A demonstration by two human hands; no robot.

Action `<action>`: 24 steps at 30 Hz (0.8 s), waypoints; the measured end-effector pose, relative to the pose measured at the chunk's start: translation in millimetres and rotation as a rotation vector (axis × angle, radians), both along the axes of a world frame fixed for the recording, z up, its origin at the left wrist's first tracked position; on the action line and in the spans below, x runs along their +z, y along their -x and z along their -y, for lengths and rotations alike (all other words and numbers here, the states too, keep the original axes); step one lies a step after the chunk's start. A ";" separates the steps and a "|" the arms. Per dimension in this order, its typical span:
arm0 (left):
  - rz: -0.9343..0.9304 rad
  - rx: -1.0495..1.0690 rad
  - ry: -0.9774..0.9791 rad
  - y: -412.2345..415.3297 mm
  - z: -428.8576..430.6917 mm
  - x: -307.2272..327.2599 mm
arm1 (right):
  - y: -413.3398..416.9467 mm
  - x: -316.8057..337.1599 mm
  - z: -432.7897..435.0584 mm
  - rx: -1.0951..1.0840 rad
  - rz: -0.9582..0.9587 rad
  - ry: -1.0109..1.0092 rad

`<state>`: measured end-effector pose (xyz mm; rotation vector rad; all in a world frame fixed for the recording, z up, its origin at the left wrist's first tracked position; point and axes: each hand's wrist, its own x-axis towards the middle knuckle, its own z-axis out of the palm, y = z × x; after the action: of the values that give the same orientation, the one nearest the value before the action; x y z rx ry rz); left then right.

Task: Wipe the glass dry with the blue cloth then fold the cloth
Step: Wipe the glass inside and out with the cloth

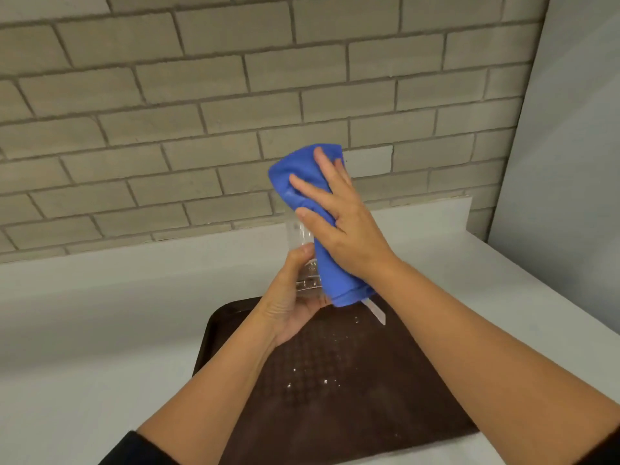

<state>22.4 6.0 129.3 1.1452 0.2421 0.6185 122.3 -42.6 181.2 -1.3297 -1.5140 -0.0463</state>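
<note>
Blue cloth (302, 182) wraps glass (303, 260) above brown tray (352, 397). Right hand (345, 226) fingers spread on cloth; left hand (292, 303) fingers curled round glass base.

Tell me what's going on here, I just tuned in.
A person is drying a glass held up over a brown tray. The left hand grips the glass near its base, while the right hand presses a blue cloth around its upper part and side. Droplets dot the tray. The cloth is not folded yet.
</note>
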 end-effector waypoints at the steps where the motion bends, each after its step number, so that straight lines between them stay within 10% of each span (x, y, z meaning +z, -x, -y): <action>1: -0.019 -0.008 -0.003 -1.5 0.4 -0.9 | -4.0 5.7 -3.7 0.000 -0.115 0.002; 12: -0.124 0.068 -0.227 -7.4 -5.9 -5.1 | -8.1 -34.7 3.9 0.010 -1.041 0.100; 24: -0.365 0.511 -0.531 -27.6 -0.8 40.2 | -12.4 -26.2 3.6 0.144 -1.376 0.086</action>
<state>50.1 6.8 169.5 1.7311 0.7286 0.9546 134.7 -46.2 155.0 -0.9045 -0.4043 0.8586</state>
